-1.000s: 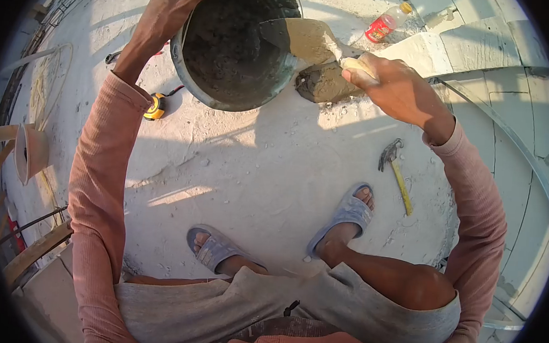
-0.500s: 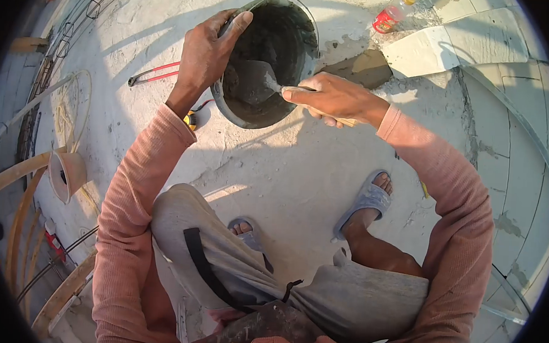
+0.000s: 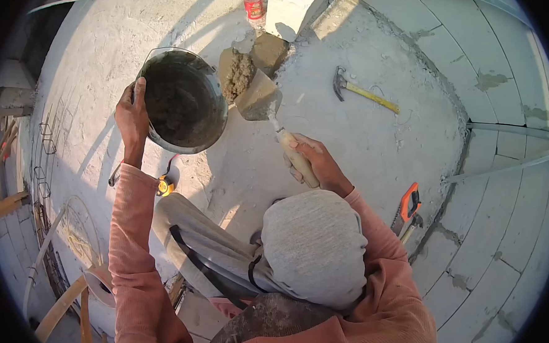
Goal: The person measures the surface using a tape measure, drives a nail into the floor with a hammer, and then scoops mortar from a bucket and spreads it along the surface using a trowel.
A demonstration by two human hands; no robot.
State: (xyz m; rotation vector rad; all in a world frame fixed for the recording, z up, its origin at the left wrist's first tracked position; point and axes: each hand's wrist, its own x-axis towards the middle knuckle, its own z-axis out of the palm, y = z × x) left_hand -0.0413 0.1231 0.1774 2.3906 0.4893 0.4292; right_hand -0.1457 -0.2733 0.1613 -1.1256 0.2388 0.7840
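My left hand [image 3: 133, 114] grips the near-left rim of a dark bucket [image 3: 211, 128], its thumb over the edge. Grey mortar [image 3: 178, 107] lies inside the bucket. In my right hand [image 3: 315, 161] is the pale handle of a trowel [image 3: 258, 99], held to the right of the bucket. The trowel's blade is close beside a lump of wet mortar [image 3: 239, 75]; whether they touch I cannot tell. A damp, mortar-coloured patch [image 3: 269, 52] adjoins the lump, in front of a white block [image 3: 292, 10].
A claw hammer [image 3: 368, 96] lies to the right, and an orange-handled saw [image 3: 407, 206] beyond my right arm. A red-labelled bottle [image 3: 253, 3] stands near the block. By my left forearm is a tape measure [image 3: 164, 185]. A block wall [image 3: 469, 244] borders the right side.
The trowel has come out of the bucket to its right, and a mortar lump now shows on the floor by its blade. My view has turned right, bringing the hammer and saw into sight.
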